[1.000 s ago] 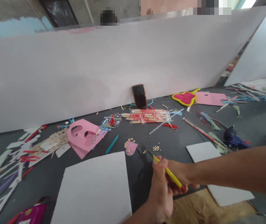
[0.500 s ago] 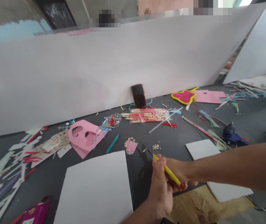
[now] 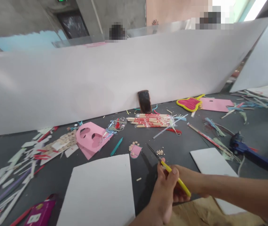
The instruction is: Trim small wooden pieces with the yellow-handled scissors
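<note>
My left hand (image 3: 161, 191) is closed around a yellow-handled tool (image 3: 175, 177) with a long, thin, dark pointed end. My right hand (image 3: 184, 179) reaches in from the right and is closed about the same handle, its fingers partly hidden behind it. The tool's tip points away from me and to the left, above the dark table. Just left of the tip lies a small pink piece (image 3: 136, 151) with tiny pale slices (image 3: 134, 144) along its upper edge. Beyond my hands is a little pile of pale bits (image 3: 161, 151). A short stick piece (image 3: 138, 179) rests on the table.
White boards (image 3: 101, 191) (image 3: 215, 160) flank my hands. A blue glue gun (image 3: 247, 150) lies right. Bagged sticks (image 3: 151, 120), a phone (image 3: 144, 102), a teal marker (image 3: 116, 146) and a pink cutout (image 3: 96, 135) are farther back. A white partition (image 3: 89, 84) stands behind.
The short stick piece was near the tool's tip and now lies nearer me on the table. My hands and the tool have shifted slightly; the whole view has moved too.
</note>
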`<state>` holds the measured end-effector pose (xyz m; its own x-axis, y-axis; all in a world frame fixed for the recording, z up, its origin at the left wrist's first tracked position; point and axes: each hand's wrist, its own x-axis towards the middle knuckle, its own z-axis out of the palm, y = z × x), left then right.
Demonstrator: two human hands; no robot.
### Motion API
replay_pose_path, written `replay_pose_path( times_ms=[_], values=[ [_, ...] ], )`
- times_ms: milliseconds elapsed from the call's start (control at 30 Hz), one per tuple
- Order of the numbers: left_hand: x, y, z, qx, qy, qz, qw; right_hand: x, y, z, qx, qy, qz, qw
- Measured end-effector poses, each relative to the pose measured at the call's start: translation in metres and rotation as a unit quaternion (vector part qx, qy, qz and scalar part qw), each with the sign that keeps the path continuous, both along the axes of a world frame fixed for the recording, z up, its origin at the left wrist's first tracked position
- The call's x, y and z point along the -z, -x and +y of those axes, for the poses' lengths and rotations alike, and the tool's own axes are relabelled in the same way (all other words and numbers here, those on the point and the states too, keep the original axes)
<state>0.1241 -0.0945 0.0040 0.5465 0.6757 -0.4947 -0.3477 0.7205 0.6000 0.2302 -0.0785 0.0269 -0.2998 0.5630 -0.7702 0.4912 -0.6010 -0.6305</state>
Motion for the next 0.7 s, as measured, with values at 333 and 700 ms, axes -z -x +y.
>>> replay_pose_path(
  times_ms=[333, 700],
  values=[
    [0.011, 0.069, -0.002, 0.06, -0.355, 0.311, 0.88, -0.023, -0.107, -0.011, -0.018, -0.3, -0.395, 0.868],
    [0.071, 0.156, 0.016, 0.07, -0.672, 0.625, 0.391, -0.018, -0.182, 0.008, -0.068, -0.323, -0.487, 0.809]
  ],
)
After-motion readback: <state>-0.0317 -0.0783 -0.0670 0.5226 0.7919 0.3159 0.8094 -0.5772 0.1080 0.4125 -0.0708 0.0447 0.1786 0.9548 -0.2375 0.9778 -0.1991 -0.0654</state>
